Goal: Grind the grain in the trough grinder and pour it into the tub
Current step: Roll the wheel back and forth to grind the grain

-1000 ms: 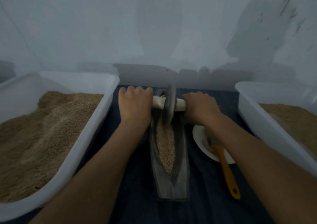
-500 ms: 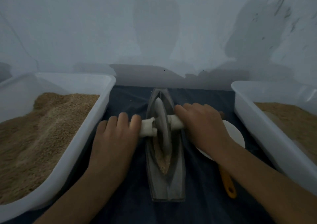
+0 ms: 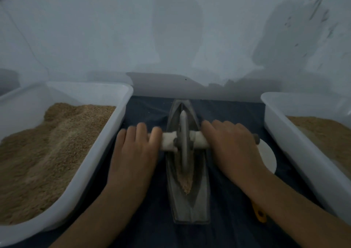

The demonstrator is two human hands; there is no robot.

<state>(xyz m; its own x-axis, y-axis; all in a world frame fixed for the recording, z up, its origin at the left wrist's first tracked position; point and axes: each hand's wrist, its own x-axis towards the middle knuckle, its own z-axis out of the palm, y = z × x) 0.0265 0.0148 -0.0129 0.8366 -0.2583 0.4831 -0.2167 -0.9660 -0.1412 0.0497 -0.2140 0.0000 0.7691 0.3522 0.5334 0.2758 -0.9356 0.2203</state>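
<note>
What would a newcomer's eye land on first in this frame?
Dead centre, the grinding wheel stands in the boat-shaped trough grinder, with the left hand and right hand on its axle handle. A little grain lies near its close end. White tubs of grain flank it: the left tub, the right tub.

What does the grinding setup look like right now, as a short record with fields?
left hand: fingers laid over the left end of the axle handle
right hand: over the handle's right end
wheel: upright in the trough grinder
grain: in the trough's near end
left tub: holds grain
right tub: holds grain
</note>
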